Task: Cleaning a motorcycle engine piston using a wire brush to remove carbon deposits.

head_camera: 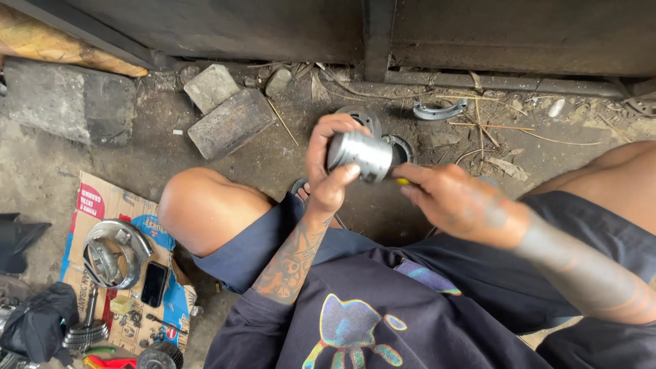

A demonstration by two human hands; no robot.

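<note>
My left hand (326, 167) grips a shiny metal cylinder (362, 154), a piston-like part, held up over the dirt floor between my knees. My right hand (459, 203) is close beside it on the right, fingers pinched on a small tool with a yellow tip (403, 181) that touches the cylinder's right end. The rest of that tool is hidden inside my fingers. I sit low, my left knee (205, 208) bare and dark shorts below.
Round metal parts (400, 145) lie on the ground behind the cylinder, a curved metal piece (437, 109) further back. Concrete blocks (229, 121) sit at the left. Flattened cardboard (102, 205) carries a chrome ring part (116, 253), a black phone (154, 283), a gear shaft (87, 328) and small bits.
</note>
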